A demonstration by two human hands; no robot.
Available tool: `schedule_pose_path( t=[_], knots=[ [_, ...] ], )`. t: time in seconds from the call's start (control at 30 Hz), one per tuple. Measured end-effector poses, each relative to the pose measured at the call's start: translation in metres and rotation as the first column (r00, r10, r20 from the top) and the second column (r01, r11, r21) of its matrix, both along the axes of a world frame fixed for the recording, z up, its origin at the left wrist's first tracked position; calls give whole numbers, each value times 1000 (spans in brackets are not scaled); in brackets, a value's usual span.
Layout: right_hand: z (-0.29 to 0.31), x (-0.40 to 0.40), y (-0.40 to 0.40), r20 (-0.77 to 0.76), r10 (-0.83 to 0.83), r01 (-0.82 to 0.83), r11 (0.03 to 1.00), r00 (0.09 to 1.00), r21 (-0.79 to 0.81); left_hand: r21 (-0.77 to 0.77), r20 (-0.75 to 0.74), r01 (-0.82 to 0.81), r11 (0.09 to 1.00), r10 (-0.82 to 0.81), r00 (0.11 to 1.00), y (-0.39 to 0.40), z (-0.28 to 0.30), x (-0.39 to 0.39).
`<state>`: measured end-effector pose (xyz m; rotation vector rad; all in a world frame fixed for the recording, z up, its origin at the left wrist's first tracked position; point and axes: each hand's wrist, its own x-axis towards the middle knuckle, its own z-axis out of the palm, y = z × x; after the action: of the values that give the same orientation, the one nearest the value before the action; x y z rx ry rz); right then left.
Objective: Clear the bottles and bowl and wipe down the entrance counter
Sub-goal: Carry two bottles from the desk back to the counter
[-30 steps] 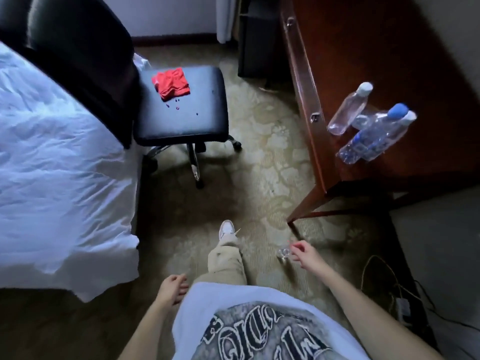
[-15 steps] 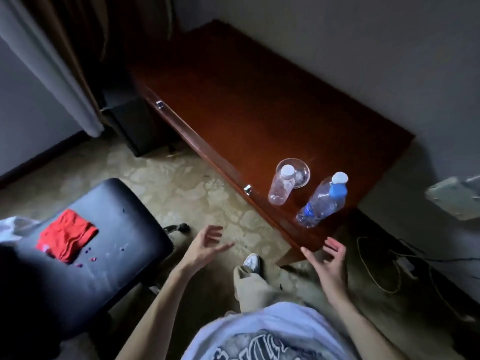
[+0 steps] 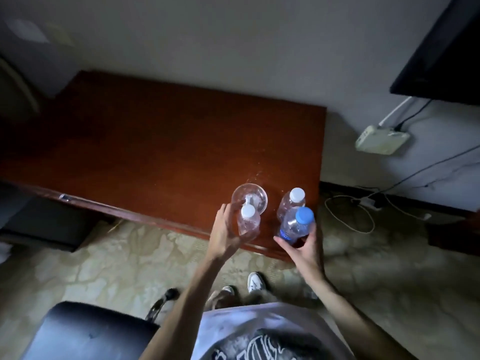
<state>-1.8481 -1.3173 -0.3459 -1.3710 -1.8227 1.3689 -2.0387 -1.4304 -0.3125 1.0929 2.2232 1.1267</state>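
Your left hand (image 3: 225, 231): reaches forward from your lower left, fingers curled round the near white-capped bottle (image 3: 248, 222) at the tabletop's (image 3: 161, 149) front edge.
Your right hand (image 3: 302, 246): rises from below, fingers wrapped round the base of the blue-capped bottle (image 3: 296, 224).
Hard to see: the left-hand bottle overlaps the clear bowl (image 3: 250, 197) behind it; you cannot tell whether they touch.
Count: three bottles, two white-capped, one blue-capped; one bowl. The second white-capped bottle (image 3: 292, 201) stands just behind the blue-capped one.

Both arms reach forward, the left hand (image 3: 225, 231) and right hand (image 3: 304, 249) each curled in a grip.
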Motion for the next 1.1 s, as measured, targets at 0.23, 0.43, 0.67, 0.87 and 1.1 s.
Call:
schedule_pose_path(
  t=[0.23,0.43,0.67,0.87,1.1],
  knots=[
    [1,6,-19,61,-124,119,989,990,83,-41,-49,197,980,-199,979,2,8,-10],
    [1,45,-57,26,-346,345,938,938,23,-40,43,401,915,-399,916,-7,8,17],
    [13,148,-132,27,-638,637,763,769,-112,-51,10,710,702,-711,703,11,4,99],
    [15,248,-178,86,-843,845,520,531,-127,-1,180,790,613,-777,603,34,-5,206],
    [2,408,-189,117,-933,940,335,340,-61,-65,248,936,345,-903,350,87,-22,394]
  ],
)
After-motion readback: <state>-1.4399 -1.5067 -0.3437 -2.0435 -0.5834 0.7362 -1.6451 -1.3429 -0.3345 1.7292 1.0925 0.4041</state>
